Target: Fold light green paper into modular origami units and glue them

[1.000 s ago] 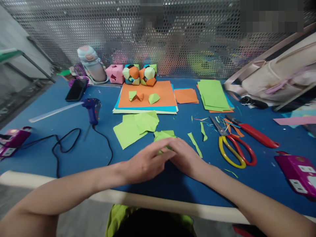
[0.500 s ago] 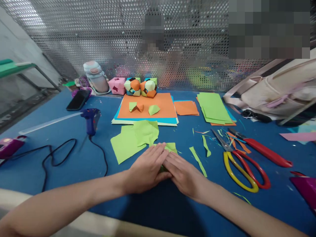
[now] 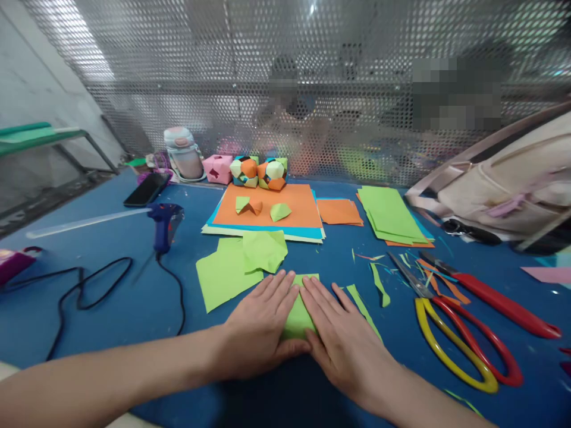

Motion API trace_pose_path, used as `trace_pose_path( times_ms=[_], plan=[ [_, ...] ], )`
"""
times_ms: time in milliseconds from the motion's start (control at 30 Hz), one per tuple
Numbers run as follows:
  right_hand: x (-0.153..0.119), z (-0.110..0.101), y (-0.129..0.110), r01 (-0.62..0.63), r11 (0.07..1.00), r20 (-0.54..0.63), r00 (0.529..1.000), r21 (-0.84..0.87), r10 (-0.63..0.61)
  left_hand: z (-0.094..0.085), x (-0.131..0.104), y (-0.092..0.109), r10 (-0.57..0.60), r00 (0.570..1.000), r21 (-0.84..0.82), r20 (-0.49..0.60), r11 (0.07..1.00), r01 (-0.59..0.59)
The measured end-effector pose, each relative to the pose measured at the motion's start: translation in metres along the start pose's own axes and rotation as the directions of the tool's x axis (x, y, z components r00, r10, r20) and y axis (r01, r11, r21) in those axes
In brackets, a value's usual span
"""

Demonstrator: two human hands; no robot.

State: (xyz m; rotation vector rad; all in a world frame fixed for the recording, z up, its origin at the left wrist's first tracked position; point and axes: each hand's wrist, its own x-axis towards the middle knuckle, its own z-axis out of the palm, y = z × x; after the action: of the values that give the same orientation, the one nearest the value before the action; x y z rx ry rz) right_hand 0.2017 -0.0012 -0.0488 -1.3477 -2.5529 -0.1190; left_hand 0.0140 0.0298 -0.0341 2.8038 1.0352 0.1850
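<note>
My left hand lies flat on the left part of a light green sheet of paper on the blue table. Flat on its right part is my right hand, fingers stretched out, the thumbs almost meeting at the near edge. Between the hands a strip of the green paper shows; the rest is covered. Just beyond my left hand are a creased green piece and a flatter green sheet. Green offcut strips lie right of my right hand.
Scissors and a red-handled tool lie at right. A blue glue gun with its cord stands at left. Behind are an orange paper stack, folded paper cubes, a green stack, a bottle, a phone and a bag.
My hands, overlapping at the fingers before, have spread apart over the green paper, uncovering its middle. The camera view has shifted slightly.
</note>
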Motion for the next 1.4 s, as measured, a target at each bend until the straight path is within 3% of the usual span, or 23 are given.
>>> trace_pose_path(
  times_ms=[200, 433, 533, 633, 733, 867, 1133, 1400],
  plan=[
    [-0.002, 0.007, 0.009, 0.029, 0.996, -0.012, 0.999, -0.080, -0.030, -0.003, -0.009, -0.003, 0.025, 0.999, -0.021, 0.021, 0.999, -0.025],
    [-0.002, 0.003, 0.008, -0.007, 1.000, 0.032, 0.999, 0.008, 0.006, -0.007, -0.013, -0.004, 0.051, 0.998, -0.029, 0.021, 0.998, -0.051],
    [0.001, -0.005, 0.000, -0.050, 0.997, -0.083, 0.995, 0.051, 0.054, -0.007, -0.013, -0.003, 0.054, 0.998, -0.025, 0.032, 0.998, -0.054],
    [0.004, -0.009, -0.008, 0.063, 0.994, -0.178, 0.983, 0.086, -0.047, -0.005, -0.014, -0.001, 0.064, 0.997, -0.004, 0.031, 0.998, -0.064],
    [0.006, -0.005, -0.011, 0.130, 0.986, -0.039, 0.991, 0.108, -0.126, -0.005, -0.013, 0.001, 0.068, 0.997, 0.014, 0.048, 0.998, -0.068],
    [0.006, 0.003, -0.008, 0.060, 0.992, 0.142, 0.987, 0.108, -0.076, -0.004, -0.012, 0.002, 0.044, 0.997, 0.004, 0.064, 0.999, -0.044],
    [0.008, -0.007, -0.014, -0.033, 0.999, 0.228, 0.973, -0.005, 0.033, -0.003, -0.012, 0.000, -0.021, 0.999, 0.034, 0.033, 0.999, 0.020],
    [0.003, -0.006, -0.010, 0.018, 0.999, 0.228, 0.974, -0.045, -0.007, -0.003, -0.011, 0.000, -0.020, 1.000, 0.017, 0.022, 1.000, 0.020]
  ],
)
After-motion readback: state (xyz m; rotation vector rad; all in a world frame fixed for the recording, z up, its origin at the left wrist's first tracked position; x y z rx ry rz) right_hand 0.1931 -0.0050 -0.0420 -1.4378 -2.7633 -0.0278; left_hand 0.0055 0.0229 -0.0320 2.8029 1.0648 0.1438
